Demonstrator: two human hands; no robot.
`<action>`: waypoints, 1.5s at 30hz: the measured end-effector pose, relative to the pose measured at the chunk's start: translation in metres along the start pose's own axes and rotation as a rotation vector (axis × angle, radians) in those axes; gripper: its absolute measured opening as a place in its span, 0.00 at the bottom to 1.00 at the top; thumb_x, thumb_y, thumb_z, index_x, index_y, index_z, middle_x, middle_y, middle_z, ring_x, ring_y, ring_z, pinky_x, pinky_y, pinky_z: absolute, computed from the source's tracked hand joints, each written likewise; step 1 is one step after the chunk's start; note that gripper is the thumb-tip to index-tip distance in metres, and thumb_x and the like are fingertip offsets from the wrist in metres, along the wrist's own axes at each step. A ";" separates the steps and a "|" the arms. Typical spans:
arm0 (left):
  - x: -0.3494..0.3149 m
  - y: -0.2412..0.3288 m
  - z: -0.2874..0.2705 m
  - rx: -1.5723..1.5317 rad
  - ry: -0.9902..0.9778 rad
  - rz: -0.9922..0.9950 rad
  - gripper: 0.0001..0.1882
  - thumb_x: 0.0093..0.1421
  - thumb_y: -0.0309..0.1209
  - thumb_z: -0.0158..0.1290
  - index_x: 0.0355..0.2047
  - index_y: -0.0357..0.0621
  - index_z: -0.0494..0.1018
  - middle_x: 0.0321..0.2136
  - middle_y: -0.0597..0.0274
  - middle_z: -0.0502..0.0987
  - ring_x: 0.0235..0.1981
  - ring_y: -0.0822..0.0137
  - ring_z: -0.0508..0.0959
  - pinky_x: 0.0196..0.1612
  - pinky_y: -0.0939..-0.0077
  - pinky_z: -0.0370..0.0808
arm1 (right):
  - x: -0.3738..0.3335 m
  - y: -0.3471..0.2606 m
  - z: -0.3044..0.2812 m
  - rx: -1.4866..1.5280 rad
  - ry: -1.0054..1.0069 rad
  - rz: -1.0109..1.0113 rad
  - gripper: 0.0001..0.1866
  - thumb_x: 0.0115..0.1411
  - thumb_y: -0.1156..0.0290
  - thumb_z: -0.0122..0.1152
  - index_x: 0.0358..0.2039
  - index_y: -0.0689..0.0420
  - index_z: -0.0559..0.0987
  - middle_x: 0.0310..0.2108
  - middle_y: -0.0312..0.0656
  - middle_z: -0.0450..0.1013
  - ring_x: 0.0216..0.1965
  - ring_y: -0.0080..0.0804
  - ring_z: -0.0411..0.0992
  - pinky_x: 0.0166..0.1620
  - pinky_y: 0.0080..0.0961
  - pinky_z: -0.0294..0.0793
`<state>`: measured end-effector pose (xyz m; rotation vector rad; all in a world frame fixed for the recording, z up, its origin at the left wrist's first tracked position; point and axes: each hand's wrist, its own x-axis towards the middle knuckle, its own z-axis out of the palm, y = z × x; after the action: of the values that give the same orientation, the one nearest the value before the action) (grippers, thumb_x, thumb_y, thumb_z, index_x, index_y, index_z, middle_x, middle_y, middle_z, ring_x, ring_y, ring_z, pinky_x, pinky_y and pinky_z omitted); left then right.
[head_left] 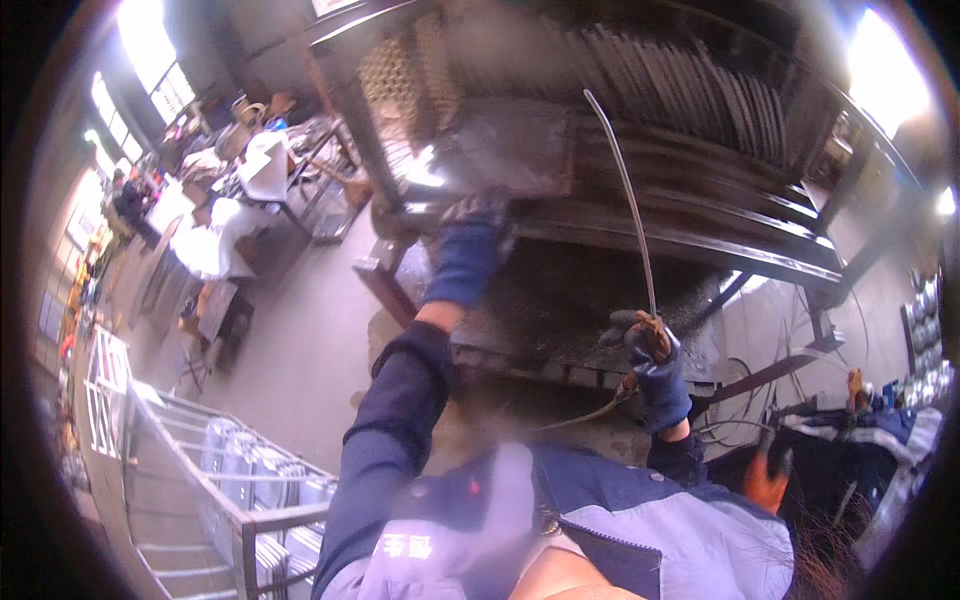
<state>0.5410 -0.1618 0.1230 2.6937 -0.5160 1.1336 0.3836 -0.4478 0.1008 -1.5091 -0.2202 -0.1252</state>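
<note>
My left hand (470,250), in a blue knit glove with a grey-coated front, reaches to the front rail (690,236) of a dark metal rack, beside a flat metal plate (515,150). Its fingers are blurred, so I cannot make out whether they grip the rail or lie on it. To the right, my right hand (657,372) wears a dark-coated blue glove. It is closed round the brown-wrapped handle of a wand with a long, thin, slightly curved metal tube (632,200) pointing up and away. A hose (590,413) runs off below that hand to the left.
Rows of thin metal pieces (690,90) and stacked tube ends (390,80) fill the rack. A white-railed metal cart (250,515) with panels stands at lower left. White-covered goods (210,240) lie farther left. An orange glove (768,480) and cables are at right.
</note>
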 end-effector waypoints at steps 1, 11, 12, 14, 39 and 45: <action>0.024 0.012 0.021 0.077 -0.052 0.046 0.30 0.56 0.42 0.52 0.57 0.41 0.65 0.48 0.44 0.74 0.50 0.45 0.73 0.54 0.56 0.68 | -0.002 0.004 -0.009 -0.007 0.018 -0.010 0.20 0.54 0.83 0.58 0.49 0.64 0.74 0.45 0.44 0.75 0.41 0.24 0.74 0.46 0.21 0.73; 0.086 0.002 0.096 0.058 -0.400 -0.072 0.17 0.51 0.41 0.57 0.36 0.42 0.78 0.35 0.47 0.79 0.39 0.50 0.80 0.41 0.57 0.75 | -0.047 0.019 -0.044 -0.118 0.319 0.081 0.08 0.56 0.81 0.60 0.38 0.63 0.76 0.40 0.40 0.76 0.37 0.20 0.73 0.42 0.18 0.73; 0.091 -0.004 0.092 0.054 -0.425 -0.049 0.16 0.52 0.39 0.56 0.35 0.41 0.79 0.35 0.47 0.80 0.39 0.52 0.80 0.41 0.58 0.75 | -0.050 0.019 -0.045 -0.275 0.301 0.013 0.09 0.57 0.80 0.60 0.40 0.64 0.76 0.39 0.39 0.76 0.37 0.20 0.73 0.42 0.19 0.73; 0.105 -0.019 0.076 -0.090 -0.263 -0.020 0.16 0.51 0.37 0.57 0.36 0.40 0.77 0.33 0.43 0.78 0.40 0.45 0.78 0.41 0.57 0.75 | -0.054 0.022 -0.048 -0.229 0.285 0.055 0.10 0.58 0.79 0.59 0.41 0.64 0.76 0.39 0.38 0.76 0.38 0.20 0.72 0.43 0.19 0.73; -0.299 -0.072 -0.511 0.132 0.739 -0.776 0.17 0.60 0.36 0.53 0.44 0.37 0.75 0.41 0.54 0.78 0.41 0.63 0.78 0.51 0.70 0.72 | 0.060 0.022 0.209 0.003 -1.042 -0.014 0.14 0.63 0.73 0.55 0.49 0.62 0.75 0.41 0.40 0.76 0.42 0.28 0.74 0.46 0.24 0.74; -0.389 -0.055 -0.547 0.049 1.267 -1.002 0.23 0.61 0.39 0.54 0.49 0.32 0.71 0.50 0.50 0.74 0.53 0.62 0.72 0.60 0.67 0.64 | 0.033 0.015 0.336 0.108 -1.329 0.086 0.13 0.62 0.74 0.56 0.46 0.62 0.76 0.36 0.38 0.75 0.36 0.24 0.72 0.40 0.22 0.74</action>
<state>-0.0508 0.1435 0.2226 1.2914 0.9066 1.9565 0.3963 -0.1105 0.1095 -1.2806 -1.1838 0.9743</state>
